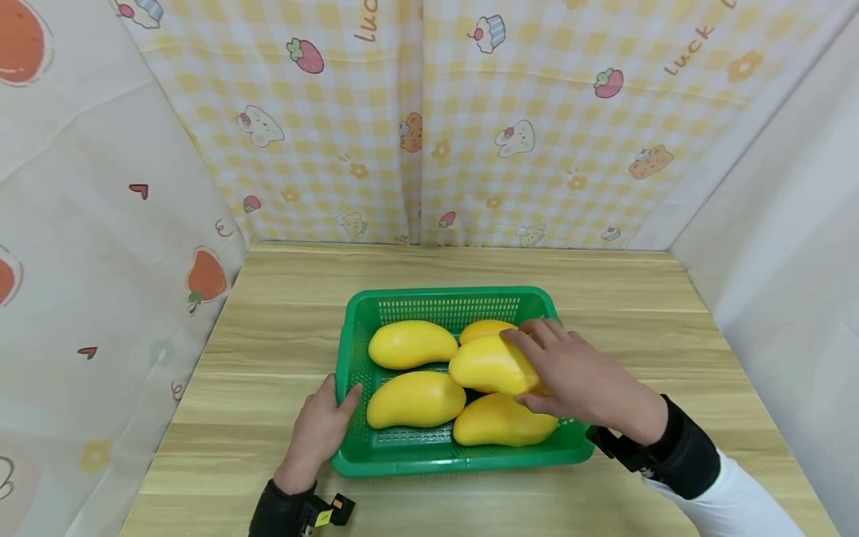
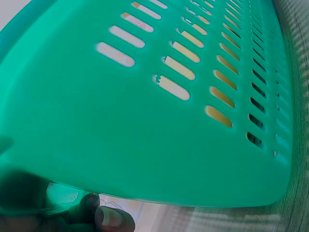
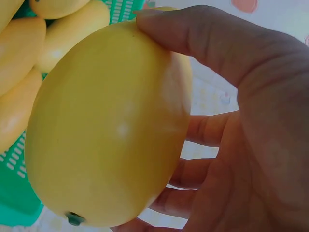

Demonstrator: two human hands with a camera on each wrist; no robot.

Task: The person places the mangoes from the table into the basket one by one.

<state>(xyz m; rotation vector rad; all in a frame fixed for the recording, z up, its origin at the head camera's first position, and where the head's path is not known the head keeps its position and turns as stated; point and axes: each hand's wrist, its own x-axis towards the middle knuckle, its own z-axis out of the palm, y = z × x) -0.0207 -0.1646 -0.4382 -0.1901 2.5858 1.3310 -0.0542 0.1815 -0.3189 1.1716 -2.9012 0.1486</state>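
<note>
My right hand (image 1: 580, 377) grips a yellow mango (image 1: 493, 363) over the right half of a green plastic basket (image 1: 439, 468). In the right wrist view the thumb lies over one side of that mango (image 3: 111, 121), the fingers round the other; a dark stem end shows at the bottom. With thumb over the rim, my left hand (image 1: 321, 425) holds the basket's left side. Slotted basket wall (image 2: 120, 130) fills the left wrist view, fingertips (image 2: 113, 220) at its edge. Under and beside the held mango lie more mangoes: upper left (image 1: 411, 344), lower left (image 1: 416, 400), lower right (image 1: 506, 420), and one partly hidden behind (image 1: 485, 329).
The basket stands on a light wood-grain table (image 1: 288, 298). A yellow checked cloth (image 1: 456, 149) hangs along the back edge. White printed cloth (image 1: 114, 224) borders the left side, and a plain white sheet (image 1: 785, 201) the right.
</note>
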